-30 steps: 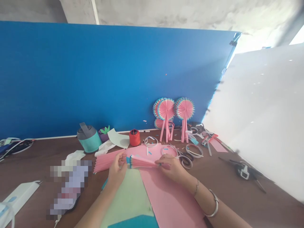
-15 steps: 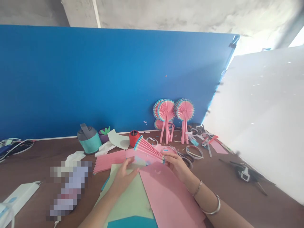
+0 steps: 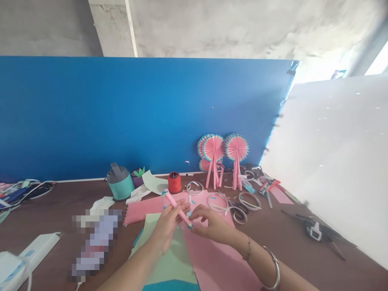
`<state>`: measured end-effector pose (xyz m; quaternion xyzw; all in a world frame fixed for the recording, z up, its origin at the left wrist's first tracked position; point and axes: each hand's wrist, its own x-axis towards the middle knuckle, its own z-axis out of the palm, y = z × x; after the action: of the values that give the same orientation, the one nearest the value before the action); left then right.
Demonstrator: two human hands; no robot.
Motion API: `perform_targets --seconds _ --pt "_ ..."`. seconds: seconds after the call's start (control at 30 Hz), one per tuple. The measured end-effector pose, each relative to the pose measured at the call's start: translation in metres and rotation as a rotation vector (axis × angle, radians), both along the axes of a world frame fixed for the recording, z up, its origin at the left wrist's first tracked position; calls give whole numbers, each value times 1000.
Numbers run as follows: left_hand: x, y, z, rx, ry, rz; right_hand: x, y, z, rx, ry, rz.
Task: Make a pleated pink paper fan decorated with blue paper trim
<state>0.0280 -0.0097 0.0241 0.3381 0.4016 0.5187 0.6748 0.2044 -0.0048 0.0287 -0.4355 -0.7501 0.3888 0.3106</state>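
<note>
A pleated pink paper with blue-edged ends is folded into a narrow bundle, tilted with its lower end to the right. My left hand is closed around its middle. At the lower end, my right hand has its thumb and bent index finger on either side of the tip. Below both hands lie a pale green sheet and a large pink sheet. Another pleated pink paper rests beyond my left hand.
Finished-looking pink round paper fans lean on the blue partition. A red container, a teal pot and rolls of white tape stand or lie at the back. A power strip is at left, a black-handled tool at right.
The pleated paper, fanned out in my right hand before, is now pressed into a narrow bundle. My left hand has closed on it, and my right hand has shifted to its lower end.
</note>
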Motion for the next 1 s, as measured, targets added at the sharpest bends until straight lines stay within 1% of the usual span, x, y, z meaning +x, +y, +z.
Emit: perform_targets --seconds 0.1,0.13,0.17,0.23,0.33,0.4,0.47,0.57,0.63,0.8,0.9,1.0 --pt "5 2 1 72 44 26 -9 7 8 -127 19 -201" --pt "8 3 0 96 67 39 -13 9 8 -167 38 -235" --pt "10 2 -1 115 86 53 -17 12 6 -210 56 -235" --pt "13 1 -6 137 97 76 -25 16 -2 -274 124 -154" --pt "10 1 -12 133 49 79 -30 14 -16 -238 233 -105" --pt "5 2 -15 107 7 98 -30 11 -23 -200 233 -93" --pt "0 5 -16 93 -31 136 -27 8 -27 -193 208 -80" --pt "-4 8 -17 96 -62 174 -23 7 -28 -237 204 -72" --pt "-4 8 -18 94 -63 175 -23 7 -27 -250 213 -70" --pt "1 4 -19 118 10 112 -26 3 -26 -197 200 -35" --pt "0 2 -18 129 58 105 -27 2 -25 -191 180 -58" --pt "-2 2 -17 143 43 89 -26 1 -22 -215 195 -66"
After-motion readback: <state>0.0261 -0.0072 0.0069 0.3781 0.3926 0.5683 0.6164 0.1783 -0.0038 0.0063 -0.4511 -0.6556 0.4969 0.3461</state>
